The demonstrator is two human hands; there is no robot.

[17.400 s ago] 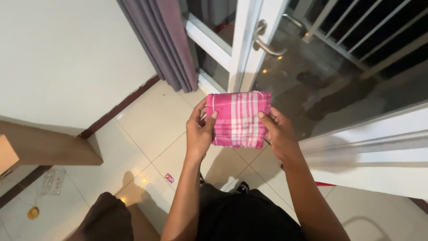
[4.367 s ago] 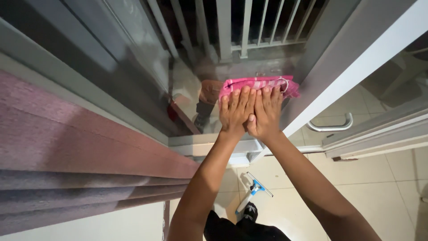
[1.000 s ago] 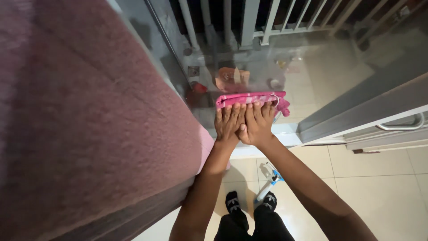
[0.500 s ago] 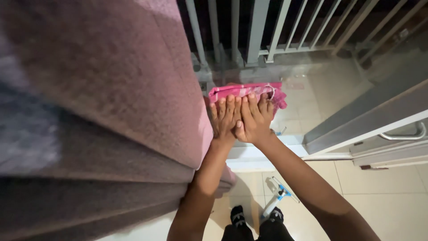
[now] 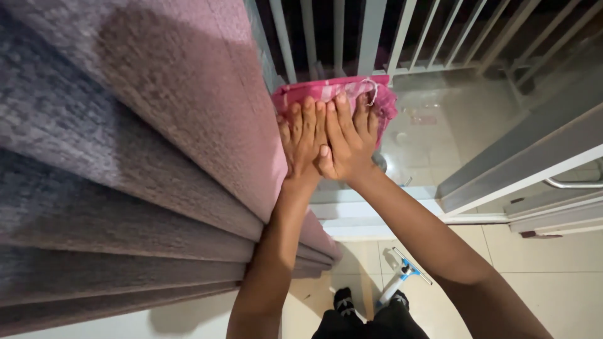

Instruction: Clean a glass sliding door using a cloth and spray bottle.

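Soft woven cloth, glossy glass

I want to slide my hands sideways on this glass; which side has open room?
Open glass pane lies right of the pink checked cloth, up to the white door frame. Left is crowded: the mauve curtain touches the left hand, beside the right hand.

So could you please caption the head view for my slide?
Both hands press a folded pink checked cloth flat against the glass pane.
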